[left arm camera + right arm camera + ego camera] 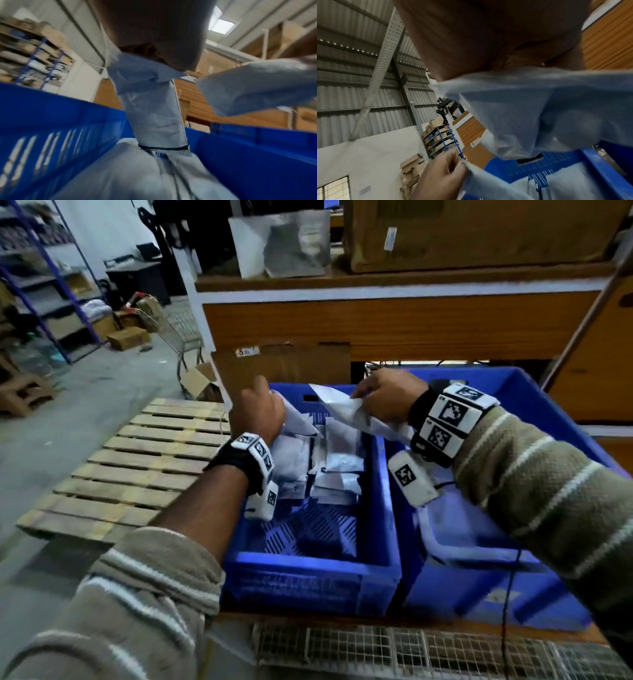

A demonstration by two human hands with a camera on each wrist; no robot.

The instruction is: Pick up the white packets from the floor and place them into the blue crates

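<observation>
Above the left blue crate (310,583), the left hand (256,414) and right hand (388,397) each pinch a white packet (356,412) — best lowered near the packets already piled at the crate's far end (337,463), then released flat.

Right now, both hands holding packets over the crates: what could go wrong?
1. The right hand grips its white packet above the wall between the left crate and the right crate; on release it may straddle that wall.
2. The left hand pinches its packet by one end, so it could slip.
</observation>
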